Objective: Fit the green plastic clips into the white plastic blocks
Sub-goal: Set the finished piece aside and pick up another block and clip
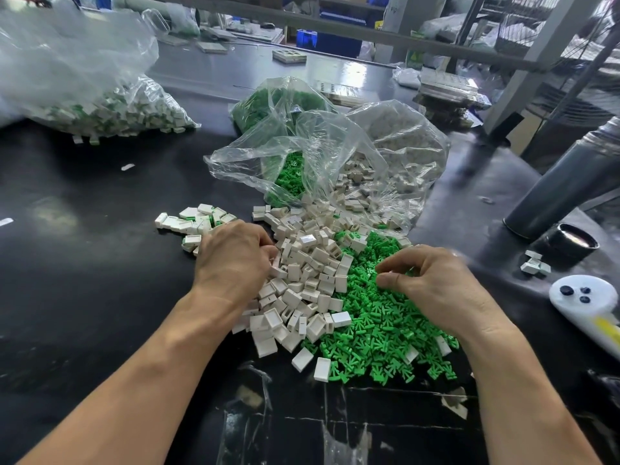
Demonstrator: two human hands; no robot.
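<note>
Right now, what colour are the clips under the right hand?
Bright green clips, shown best in the head view.

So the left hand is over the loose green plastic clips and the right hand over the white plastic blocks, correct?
No, it is the reverse. The head view shows the left hand on the pile of white plastic blocks and the right hand over the loose green plastic clips.

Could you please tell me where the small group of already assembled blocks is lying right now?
In the head view, the assembled blocks lie on the black table just beyond the left hand, left of the loose white blocks.
</note>
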